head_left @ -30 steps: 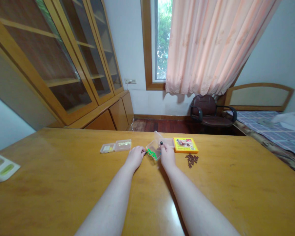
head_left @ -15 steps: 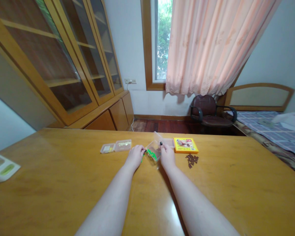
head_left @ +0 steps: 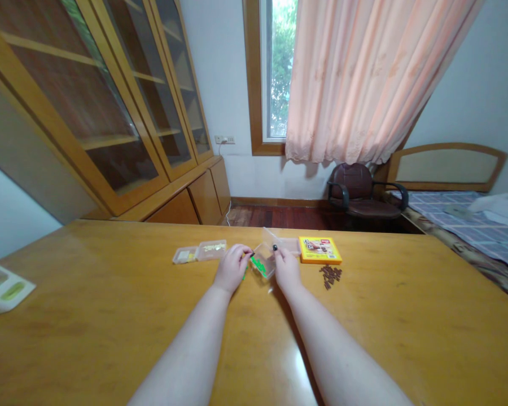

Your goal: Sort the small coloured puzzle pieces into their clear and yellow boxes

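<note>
My right hand (head_left: 287,267) grips a clear plastic box (head_left: 269,271) by its right side, with the thumb on top. The box is tilted and its see-through lid (head_left: 271,235) stands raised behind it. Several small bright green pieces (head_left: 259,265) lie inside. At the box's left edge is my left hand (head_left: 233,265), its fingers pinched together; whatever they hold is too small to name. A little green shows on the table just beneath these fingers.
On the wooden table (head_left: 110,338), an open clear box (head_left: 211,250) with pale pieces stands left of my hands. To the right are a yellow box (head_left: 320,250) and a pile of brown pieces (head_left: 331,276). A white object (head_left: 4,287) sits at the far left.
The clear box has shifted slightly in my right hand, and the green pieces sit a little further left. My left hand has risen slightly at the box's edge.
</note>
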